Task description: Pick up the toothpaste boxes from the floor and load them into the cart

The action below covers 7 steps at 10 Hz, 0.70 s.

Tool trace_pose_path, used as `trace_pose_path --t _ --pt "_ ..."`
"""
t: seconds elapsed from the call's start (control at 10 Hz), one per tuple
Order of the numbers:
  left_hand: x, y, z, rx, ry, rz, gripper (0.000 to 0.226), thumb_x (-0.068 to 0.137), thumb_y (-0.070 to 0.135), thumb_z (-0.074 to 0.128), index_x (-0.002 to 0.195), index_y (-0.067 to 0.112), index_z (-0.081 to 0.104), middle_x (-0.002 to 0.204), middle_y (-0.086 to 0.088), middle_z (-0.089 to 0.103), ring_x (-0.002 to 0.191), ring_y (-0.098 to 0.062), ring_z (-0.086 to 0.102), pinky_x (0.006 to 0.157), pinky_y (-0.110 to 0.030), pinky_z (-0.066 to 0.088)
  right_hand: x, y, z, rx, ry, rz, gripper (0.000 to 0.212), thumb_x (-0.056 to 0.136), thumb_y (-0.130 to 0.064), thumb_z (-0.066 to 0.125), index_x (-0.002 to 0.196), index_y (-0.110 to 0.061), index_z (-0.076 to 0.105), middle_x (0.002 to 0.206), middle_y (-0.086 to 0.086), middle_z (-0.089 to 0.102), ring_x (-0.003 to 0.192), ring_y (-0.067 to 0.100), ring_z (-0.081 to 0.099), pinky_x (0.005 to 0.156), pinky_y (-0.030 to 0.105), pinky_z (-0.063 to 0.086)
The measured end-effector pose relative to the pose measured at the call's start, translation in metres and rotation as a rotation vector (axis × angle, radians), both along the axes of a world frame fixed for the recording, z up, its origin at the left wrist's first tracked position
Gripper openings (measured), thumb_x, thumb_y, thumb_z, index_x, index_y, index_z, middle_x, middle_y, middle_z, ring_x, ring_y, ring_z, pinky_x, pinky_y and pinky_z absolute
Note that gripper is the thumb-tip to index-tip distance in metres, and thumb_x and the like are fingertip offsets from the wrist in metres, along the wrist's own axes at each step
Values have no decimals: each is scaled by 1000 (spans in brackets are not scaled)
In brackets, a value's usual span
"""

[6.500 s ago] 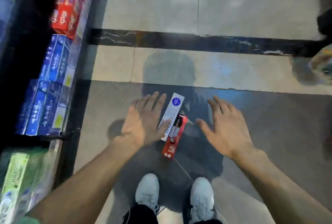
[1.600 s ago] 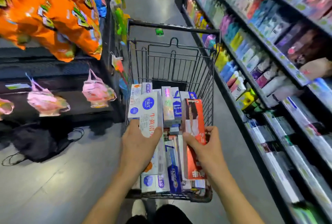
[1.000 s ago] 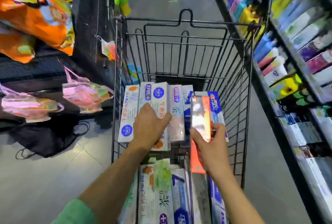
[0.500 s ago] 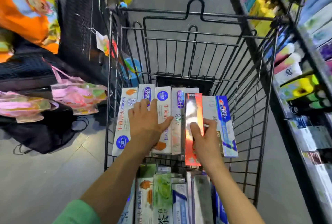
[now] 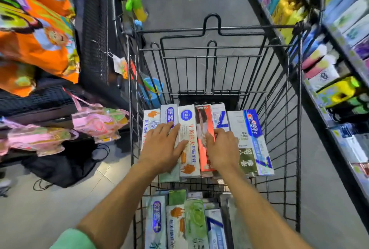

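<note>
Both hands are lying flat, gripping nothing: the left hand (image 5: 162, 146) is pressing the white toothpaste box (image 5: 188, 140), the right hand (image 5: 222, 148) the red toothpaste box (image 5: 204, 129), in the cart (image 5: 295, 148). These cartons are likely handling light, stiff-edged, glossy and crushable; holding the long sides is advisable.

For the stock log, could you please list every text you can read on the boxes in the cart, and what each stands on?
"Crest" and a large "7": blue-and-white box at the right of the far row.
"SP-": upside down, on the green-patched box beside the right hand.
"7": white box behind that hand.
Chinese lettering on the remaining boxes and the shelf labels: too blurred to read reliably.
</note>
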<state>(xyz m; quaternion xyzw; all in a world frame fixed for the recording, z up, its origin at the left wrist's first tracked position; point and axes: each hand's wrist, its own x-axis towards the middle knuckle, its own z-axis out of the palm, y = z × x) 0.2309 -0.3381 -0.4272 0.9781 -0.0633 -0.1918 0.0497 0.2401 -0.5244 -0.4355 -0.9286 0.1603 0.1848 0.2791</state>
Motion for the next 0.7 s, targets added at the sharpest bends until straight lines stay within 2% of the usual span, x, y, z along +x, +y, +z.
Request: trace_pose_path --t 0.1,0.2,0.4,0.5,0.6,0.7 --pt "9 9 9 58 -25 -130 90 89 70 -1 156 21 31 158 -3 37 143 -24 32 115 -45 29 -2 -4 12 -16 -1 36 39 103 -44 47 129 -17 55 124 8 51 116 27 49 97 44 46" --pt "21 13 16 81 -20 -233 93 86 71 -5 156 20 28 158 -4 37 143 -26 33 115 -46 29 -10 -9 25 -60 -44 95 46 102 -47 45 136 -17 52 131 9 50 120 28 48 100 44 45" --pt "45 11 40 35 -48 -496 97 83 76 -4 156 20 29 159 -4 37 146 -27 32 118 -48 26 -42 -15 70 -245 0 69 68 96 -64 32 144 -17 46 144 10 47 130 33 41 106 42 39" --pt "43 8 67 45 -83 -679 101 80 78 -10 155 23 29 159 -2 35 147 -26 30 118 -49 25 -77 -7 102 -302 -7 -42 61 100 -56 41 149 -19 40 150 9 42 136 32 37 109 42 35" --pt "32 9 98 8 -128 -816 110 76 82 -18 156 22 27 161 -2 32 147 -26 29 118 -50 24 -118 2 132 -364 -28 -136 61 100 -56 42 149 -20 40 149 10 43 135 33 39 110 42 36" --pt "19 5 129 -7 -207 -899 100 82 76 -8 156 20 30 162 -3 32 147 -25 30 118 -49 26 -158 6 162 -380 -38 -250 65 97 -67 39 148 -27 39 152 6 39 138 32 37 111 46 35"
